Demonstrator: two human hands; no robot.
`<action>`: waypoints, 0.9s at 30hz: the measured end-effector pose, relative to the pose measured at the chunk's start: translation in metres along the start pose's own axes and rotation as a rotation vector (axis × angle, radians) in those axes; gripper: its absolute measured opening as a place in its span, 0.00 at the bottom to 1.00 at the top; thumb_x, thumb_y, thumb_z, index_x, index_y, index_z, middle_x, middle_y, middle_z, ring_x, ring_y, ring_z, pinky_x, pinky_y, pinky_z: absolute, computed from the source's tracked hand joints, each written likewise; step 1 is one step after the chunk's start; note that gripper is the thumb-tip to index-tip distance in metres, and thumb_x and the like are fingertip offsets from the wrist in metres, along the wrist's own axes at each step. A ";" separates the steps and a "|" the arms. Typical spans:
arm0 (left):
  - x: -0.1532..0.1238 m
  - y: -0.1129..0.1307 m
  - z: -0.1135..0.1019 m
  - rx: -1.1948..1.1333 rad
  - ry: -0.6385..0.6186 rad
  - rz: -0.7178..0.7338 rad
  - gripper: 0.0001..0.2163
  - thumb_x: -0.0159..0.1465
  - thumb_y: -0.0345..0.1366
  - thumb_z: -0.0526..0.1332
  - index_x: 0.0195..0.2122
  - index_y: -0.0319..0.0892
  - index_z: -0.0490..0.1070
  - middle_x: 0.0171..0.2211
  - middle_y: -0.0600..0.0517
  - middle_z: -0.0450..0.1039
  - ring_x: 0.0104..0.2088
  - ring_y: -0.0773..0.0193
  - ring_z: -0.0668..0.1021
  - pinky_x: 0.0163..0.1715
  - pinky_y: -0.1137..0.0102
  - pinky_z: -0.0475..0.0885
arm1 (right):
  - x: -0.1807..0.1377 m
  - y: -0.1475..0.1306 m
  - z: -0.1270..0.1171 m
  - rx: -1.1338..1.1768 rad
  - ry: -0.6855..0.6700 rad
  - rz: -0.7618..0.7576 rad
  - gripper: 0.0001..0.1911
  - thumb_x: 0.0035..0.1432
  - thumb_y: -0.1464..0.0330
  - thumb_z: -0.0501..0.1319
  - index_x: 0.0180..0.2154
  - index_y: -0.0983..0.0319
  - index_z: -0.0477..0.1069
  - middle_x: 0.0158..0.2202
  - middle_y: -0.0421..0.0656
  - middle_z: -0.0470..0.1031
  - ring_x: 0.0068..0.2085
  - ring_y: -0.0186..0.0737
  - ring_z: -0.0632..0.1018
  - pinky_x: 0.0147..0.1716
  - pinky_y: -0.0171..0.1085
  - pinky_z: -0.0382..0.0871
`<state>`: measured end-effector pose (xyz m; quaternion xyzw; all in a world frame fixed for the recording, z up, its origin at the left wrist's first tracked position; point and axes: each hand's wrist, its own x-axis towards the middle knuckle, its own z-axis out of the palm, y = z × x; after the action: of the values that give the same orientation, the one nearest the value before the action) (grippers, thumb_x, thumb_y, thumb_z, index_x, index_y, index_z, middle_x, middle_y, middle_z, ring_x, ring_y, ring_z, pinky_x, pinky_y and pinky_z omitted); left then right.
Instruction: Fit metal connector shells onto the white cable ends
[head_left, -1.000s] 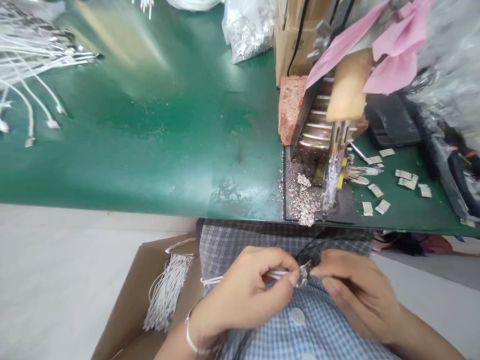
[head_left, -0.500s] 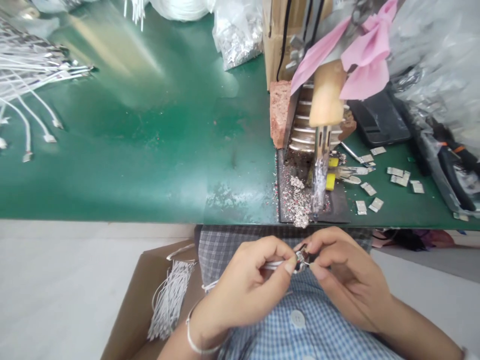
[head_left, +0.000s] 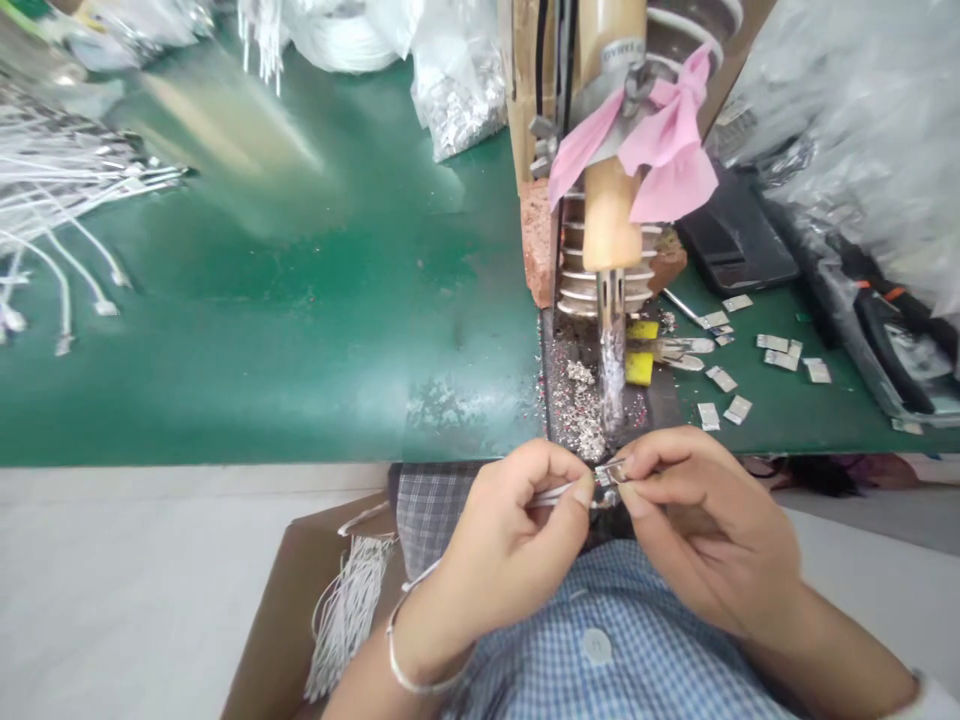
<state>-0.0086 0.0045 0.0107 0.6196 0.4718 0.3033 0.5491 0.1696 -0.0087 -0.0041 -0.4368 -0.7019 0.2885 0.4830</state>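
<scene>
My left hand is closed, pinching a white cable near its end between thumb and fingertips. At that end is a small silvery metal connector, held between the two hands. My right hand pinches the connector from the other side with thumb and index finger. Both hands are at the table's front edge, just below the metal tip of a soldering iron. The iron has a wooden handle and a pink cloth strip tied to it. Fingertips partly hide the joint between cable and connector.
Solder crumbs cover a dark plate under the iron, beside a brick. Several small metal connector shells lie to the right, near a black phone. White cables are piled at left; more hang over a box.
Both hands have risen slightly with the cable and connector, closer to the iron's tip. The silvery part now shows more plainly between the fingers. The camera view has shifted a little.
</scene>
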 end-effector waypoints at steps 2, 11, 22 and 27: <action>0.004 0.002 0.001 -0.068 -0.005 -0.049 0.04 0.65 0.29 0.54 0.32 0.40 0.65 0.20 0.60 0.59 0.20 0.74 0.61 0.19 0.79 0.58 | 0.002 0.000 0.000 -0.010 0.020 -0.010 0.12 0.55 0.82 0.58 0.36 0.59 0.68 0.36 0.42 0.71 0.36 0.37 0.76 0.32 0.37 0.75; 0.004 0.005 -0.006 -0.068 -0.178 -0.105 0.07 0.68 0.35 0.54 0.33 0.40 0.66 0.21 0.57 0.67 0.21 0.73 0.68 0.20 0.78 0.62 | 0.007 0.004 -0.023 -0.215 -0.065 -0.109 0.09 0.59 0.79 0.58 0.38 0.60 0.70 0.35 0.42 0.79 0.36 0.37 0.80 0.37 0.35 0.77; -0.001 0.004 -0.007 0.157 -0.247 -0.015 0.09 0.67 0.31 0.54 0.30 0.40 0.68 0.19 0.58 0.67 0.19 0.73 0.67 0.20 0.77 0.62 | 0.015 0.002 -0.034 -0.457 -0.492 -0.466 0.14 0.63 0.78 0.48 0.39 0.66 0.72 0.28 0.46 0.78 0.27 0.40 0.75 0.26 0.40 0.70; -0.001 0.003 -0.008 0.160 -0.289 -0.050 0.07 0.66 0.31 0.54 0.31 0.40 0.70 0.20 0.57 0.67 0.20 0.72 0.67 0.19 0.76 0.61 | 0.017 0.001 -0.030 -0.453 -0.585 -0.470 0.18 0.66 0.77 0.45 0.36 0.64 0.73 0.27 0.45 0.76 0.25 0.40 0.71 0.23 0.40 0.64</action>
<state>-0.0159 0.0067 0.0153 0.6865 0.4258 0.1586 0.5676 0.1953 0.0066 0.0133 -0.2598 -0.9351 0.1212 0.2084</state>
